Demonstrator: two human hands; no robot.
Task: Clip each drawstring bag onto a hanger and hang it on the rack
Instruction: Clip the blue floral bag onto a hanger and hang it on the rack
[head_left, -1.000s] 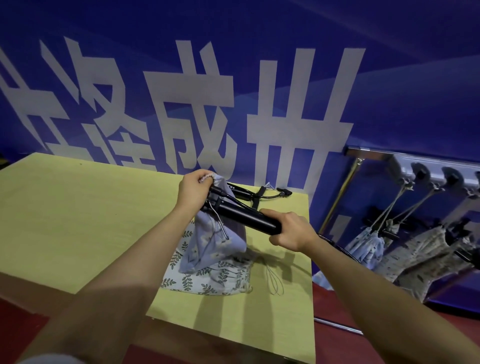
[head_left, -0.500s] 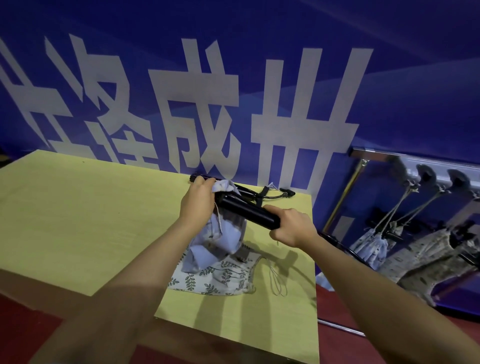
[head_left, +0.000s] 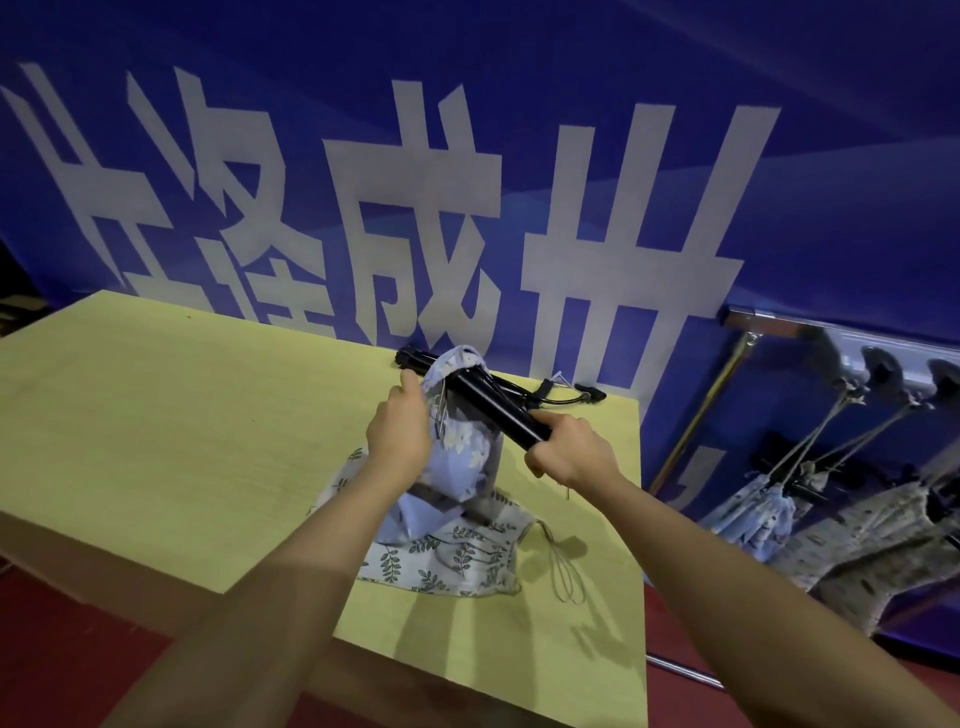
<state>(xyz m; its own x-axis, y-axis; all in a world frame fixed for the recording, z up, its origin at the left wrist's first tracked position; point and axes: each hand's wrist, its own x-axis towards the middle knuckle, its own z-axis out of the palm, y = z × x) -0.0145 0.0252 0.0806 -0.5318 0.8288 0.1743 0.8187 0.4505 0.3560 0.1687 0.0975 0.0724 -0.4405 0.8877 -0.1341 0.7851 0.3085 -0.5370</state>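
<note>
Sliding lower, left hand (head_left: 397, 434) is gripping the blue bag (head_left: 462, 452).
Right hand (head_left: 569, 449) is clenching the hanger (head_left: 498, 405); clipping is nearing completion.

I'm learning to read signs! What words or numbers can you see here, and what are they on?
"成" in big white strokes on the blue banner.
"世" beside it on that banner.
Two more characters to the left are cut off by the table; unreadable.
Bags and hangers show no text.
</note>
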